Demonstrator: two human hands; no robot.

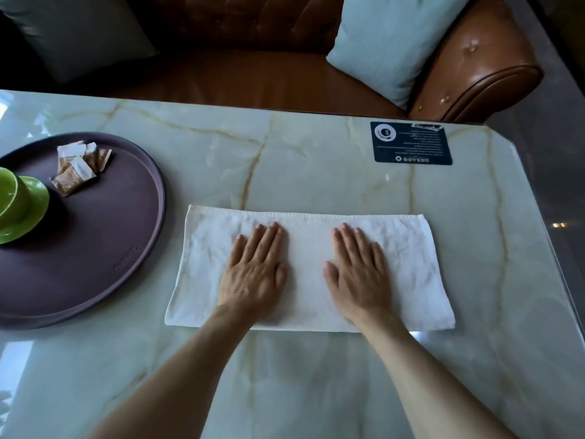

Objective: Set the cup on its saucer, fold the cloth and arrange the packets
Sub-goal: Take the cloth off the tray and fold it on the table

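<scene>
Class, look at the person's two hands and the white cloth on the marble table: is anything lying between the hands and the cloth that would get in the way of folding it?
Nothing visible does. The left hand and right hand lie flat, palms down, directly on the white cloth. The tray with the packets sits to the left, apart from the cloth.

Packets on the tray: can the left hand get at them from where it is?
Probably yes. The left hand lies flat on the cloth; bare table lies between it and the packets, and the cup stands aside.
</scene>
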